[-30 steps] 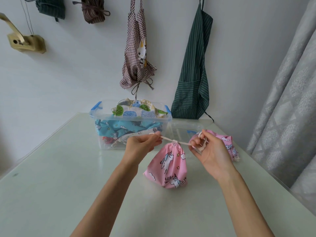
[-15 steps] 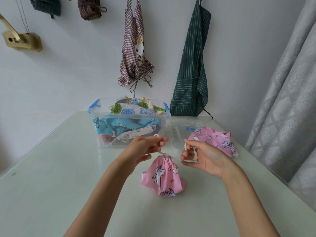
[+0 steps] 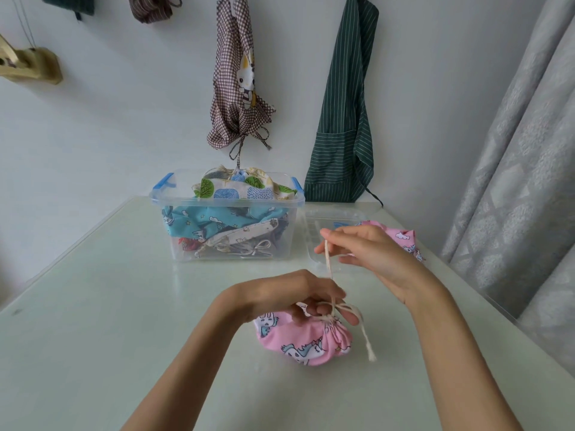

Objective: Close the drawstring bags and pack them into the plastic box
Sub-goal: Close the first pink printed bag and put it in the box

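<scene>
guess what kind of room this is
Probably a home room, maybe a kitchen or utility corner: a checked apron and a green striped apron hang on the wall, and a grey curtain drapes beside the table.

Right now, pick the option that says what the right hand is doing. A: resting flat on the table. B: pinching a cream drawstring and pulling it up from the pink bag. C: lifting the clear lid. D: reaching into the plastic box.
B: the right hand pinches the cream drawstring, which runs down to the gathered neck of the pink bag, while the left hand holds that neck.
</scene>
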The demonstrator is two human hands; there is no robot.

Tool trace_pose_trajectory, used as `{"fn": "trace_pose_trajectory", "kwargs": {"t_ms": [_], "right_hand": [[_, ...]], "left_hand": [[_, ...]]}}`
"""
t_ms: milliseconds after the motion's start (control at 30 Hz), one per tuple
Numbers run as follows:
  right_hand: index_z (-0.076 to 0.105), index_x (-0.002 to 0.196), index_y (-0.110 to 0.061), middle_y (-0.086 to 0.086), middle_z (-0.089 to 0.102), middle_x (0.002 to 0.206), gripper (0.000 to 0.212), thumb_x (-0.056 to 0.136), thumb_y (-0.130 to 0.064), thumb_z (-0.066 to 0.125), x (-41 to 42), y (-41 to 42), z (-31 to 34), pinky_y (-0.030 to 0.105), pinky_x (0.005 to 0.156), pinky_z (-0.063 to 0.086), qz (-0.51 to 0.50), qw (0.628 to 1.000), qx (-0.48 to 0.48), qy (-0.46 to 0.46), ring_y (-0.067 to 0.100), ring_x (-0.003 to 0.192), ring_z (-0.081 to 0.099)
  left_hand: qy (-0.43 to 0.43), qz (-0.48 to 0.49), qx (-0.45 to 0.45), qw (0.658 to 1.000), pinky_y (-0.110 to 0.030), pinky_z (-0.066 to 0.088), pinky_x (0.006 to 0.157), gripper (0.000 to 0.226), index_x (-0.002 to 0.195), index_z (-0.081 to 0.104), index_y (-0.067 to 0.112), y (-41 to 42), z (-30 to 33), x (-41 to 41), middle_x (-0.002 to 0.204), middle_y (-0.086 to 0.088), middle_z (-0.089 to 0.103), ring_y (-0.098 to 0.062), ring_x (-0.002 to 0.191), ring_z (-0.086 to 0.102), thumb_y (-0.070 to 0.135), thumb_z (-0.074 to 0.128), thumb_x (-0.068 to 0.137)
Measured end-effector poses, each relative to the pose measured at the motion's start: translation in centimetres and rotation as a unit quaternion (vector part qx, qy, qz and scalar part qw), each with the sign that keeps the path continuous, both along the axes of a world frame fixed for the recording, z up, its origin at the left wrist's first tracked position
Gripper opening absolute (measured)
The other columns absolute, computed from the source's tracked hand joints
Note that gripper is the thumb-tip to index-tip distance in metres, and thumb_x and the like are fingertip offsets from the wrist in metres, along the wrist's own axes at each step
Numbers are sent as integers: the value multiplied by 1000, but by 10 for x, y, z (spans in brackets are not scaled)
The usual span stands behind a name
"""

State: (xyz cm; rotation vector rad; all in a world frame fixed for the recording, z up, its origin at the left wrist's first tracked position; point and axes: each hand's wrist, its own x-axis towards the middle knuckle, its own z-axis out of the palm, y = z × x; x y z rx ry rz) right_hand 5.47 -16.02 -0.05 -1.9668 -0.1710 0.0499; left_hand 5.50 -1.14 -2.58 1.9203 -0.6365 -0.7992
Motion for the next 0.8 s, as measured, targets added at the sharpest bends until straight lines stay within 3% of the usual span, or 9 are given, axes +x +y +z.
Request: {"fn": "trace_pose_trajectory", "kwargs": {"t_ms": [100,200,300,400,467,533,633,700,800], "right_hand": [[73,94,-21,-7,71,105,26,92,-37,53,2,10,-7,29,103,41,40,998,-36,-12,8,105,62],[55,126,-25,-10,64,119,38,94,-43,46,4,6,-8,28,104,39,75,994,-70,27,2,111,57],[45,134,-29,-10,59,127,44,92,-44,48,2,-15,-9,26,104,41,105,985,-117,70,0,115,54],[54,127,-31,-14,62,122,37,90,-35,57,1,-29,-11,25,101,44,151,970,-156,111,-3,113,56],[64,112,-28,-11,69,108,22,90,-30,59,4,-28,-15,21,92,47,139,972,-166,95,-2,100,62],[70,92,-25,-9,71,90,11,90,-29,60,7,-23,-16,13,78,48,101,982,-150,54,-1,82,64],[71,78,-19,-9,70,72,16,89,-24,62,9,-21,-13,6,58,44,30,995,-97,-11,1,65,61],[72,75,-15,-11,69,62,16,88,-19,63,8,-24,-9,4,54,41,1,997,-57,-50,-2,58,59],[73,73,-16,-12,68,59,14,85,-18,66,2,-27,-2,5,58,42,25,995,-57,-79,-1,59,58]], "left_hand": [[-20,9,-19,1000,-17,42,60,55,47,63,25,5,-2,1,57,8,43,-6,56,41,31,45,98],[1,47,-54,997,-15,50,62,44,61,69,22,15,-4,6,68,4,56,-5,64,52,31,46,98],[7,83,-94,992,-17,52,66,40,87,73,6,26,-5,14,72,5,62,-6,69,57,33,45,97],[10,122,-130,984,-18,54,69,41,88,68,-2,34,-6,21,85,-9,60,-10,76,58,34,47,95],[13,131,-143,981,-19,55,71,46,94,65,-10,36,-8,24,92,-15,60,-11,79,59,33,49,94],[19,128,-151,980,-19,55,71,41,87,65,-7,37,-8,24,90,-11,63,-7,78,61,31,50,94],[32,150,-170,973,-14,52,63,33,87,67,-4,37,-9,24,80,4,71,2,77,65,26,54,92],[45,191,-200,960,-11,49,55,29,95,70,-3,37,-12,28,77,5,72,1,70,64,23,61,87],[72,251,-252,932,-8,50,54,18,88,73,1,34,-14,32,75,1,70,-1,62,61,17,67,83]]}}
